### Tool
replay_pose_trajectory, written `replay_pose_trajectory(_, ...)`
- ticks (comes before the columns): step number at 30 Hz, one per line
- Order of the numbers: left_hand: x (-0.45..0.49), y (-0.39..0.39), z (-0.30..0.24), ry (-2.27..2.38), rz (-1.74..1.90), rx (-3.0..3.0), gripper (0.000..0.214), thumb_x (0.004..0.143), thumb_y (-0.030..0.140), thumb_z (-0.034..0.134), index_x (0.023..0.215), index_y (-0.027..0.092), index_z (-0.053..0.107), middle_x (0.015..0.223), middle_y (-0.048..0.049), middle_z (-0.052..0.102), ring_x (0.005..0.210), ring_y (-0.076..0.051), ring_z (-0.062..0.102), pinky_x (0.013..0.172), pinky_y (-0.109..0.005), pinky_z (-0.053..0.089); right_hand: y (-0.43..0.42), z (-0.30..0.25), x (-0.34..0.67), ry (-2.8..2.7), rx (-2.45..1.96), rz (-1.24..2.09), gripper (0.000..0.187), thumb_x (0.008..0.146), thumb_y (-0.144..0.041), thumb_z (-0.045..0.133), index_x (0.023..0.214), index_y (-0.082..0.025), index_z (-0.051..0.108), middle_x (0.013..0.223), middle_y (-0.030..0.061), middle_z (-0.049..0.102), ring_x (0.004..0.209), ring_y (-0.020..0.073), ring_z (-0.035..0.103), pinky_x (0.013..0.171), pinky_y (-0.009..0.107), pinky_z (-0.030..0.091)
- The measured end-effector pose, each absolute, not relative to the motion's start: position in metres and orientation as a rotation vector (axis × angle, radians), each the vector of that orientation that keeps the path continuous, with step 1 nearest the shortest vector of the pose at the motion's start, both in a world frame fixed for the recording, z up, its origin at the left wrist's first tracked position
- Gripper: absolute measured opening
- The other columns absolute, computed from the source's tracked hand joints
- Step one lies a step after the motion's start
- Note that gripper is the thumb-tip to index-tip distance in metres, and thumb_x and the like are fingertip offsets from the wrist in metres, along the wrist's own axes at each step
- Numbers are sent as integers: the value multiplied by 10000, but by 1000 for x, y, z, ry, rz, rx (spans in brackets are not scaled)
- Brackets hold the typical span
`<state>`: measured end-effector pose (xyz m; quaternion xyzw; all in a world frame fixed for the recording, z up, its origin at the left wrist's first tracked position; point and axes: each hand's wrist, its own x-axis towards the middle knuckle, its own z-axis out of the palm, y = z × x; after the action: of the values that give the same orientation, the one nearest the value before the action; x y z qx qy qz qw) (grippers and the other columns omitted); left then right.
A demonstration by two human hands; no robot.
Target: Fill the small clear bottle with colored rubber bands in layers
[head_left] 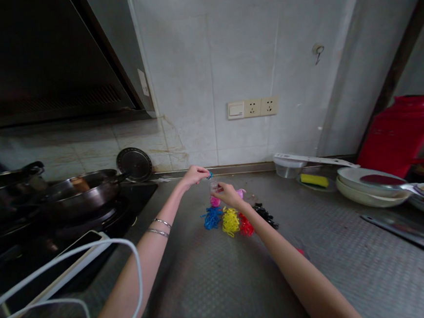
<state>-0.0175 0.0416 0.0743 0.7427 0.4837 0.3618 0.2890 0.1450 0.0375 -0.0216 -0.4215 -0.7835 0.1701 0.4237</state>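
Observation:
My left hand, with two bangles on its wrist, pinches a small bit of blue rubber bands just above the mouth of a clear plastic bottle. My right hand grips that bottle from the right, its fingers wrapped around the side. Pink bands show in the bottle's lower part. Close in front lie piles of blue bands, yellow bands, red bands and black bands. Behind my right hand a light pink bundle is partly hidden.
On the left a pan stands on the black stove, near a white cable. At right are a clear tub, a yellow sponge, bowls, a knife and a red thermos. A tiled wall rises behind.

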Motion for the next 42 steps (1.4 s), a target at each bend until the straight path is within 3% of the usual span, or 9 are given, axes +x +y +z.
replay_pose_trajectory(12,-8,41,75,1314,756,2187,308,640,335,589,817,99,678,588,-16,597,455,-62,400,422,-183,290,27,-11,146,-1983,-1057,427,219,685,-306,591,835,-146,583,786,55,641,708,158,574,623,231,407)
replay_pose_trajectory(20,-11,51,62,1239,935,2300,309,626,341,608,804,97,672,603,-17,582,575,-103,473,532,-204,352,26,-11,146,-1977,-1030,443,239,688,-260,583,901,-152,580,824,54,645,741,155,582,651,228,418)
replay_pose_trajectory(27,-12,55,54,1245,1039,2286,271,655,335,584,774,106,666,663,-39,626,609,-119,519,574,-222,383,24,-9,146,-1971,-1022,447,187,688,-258,569,841,-151,583,795,49,642,720,153,580,631,224,414)
replay_pose_trajectory(37,-20,31,51,1446,1087,2428,293,765,349,464,776,128,657,785,-62,631,732,-144,545,688,-238,401,27,-14,146,-1964,-1057,436,201,686,-296,577,820,-148,577,792,53,638,711,156,572,644,237,418)
replay_pose_trajectory(42,-44,3,36,1783,902,2383,378,755,391,490,1051,166,559,811,-49,623,731,-150,555,656,-235,391,25,-14,146,-1970,-1027,439,195,697,-298,570,826,-152,581,809,48,638,736,156,574,648,236,419)
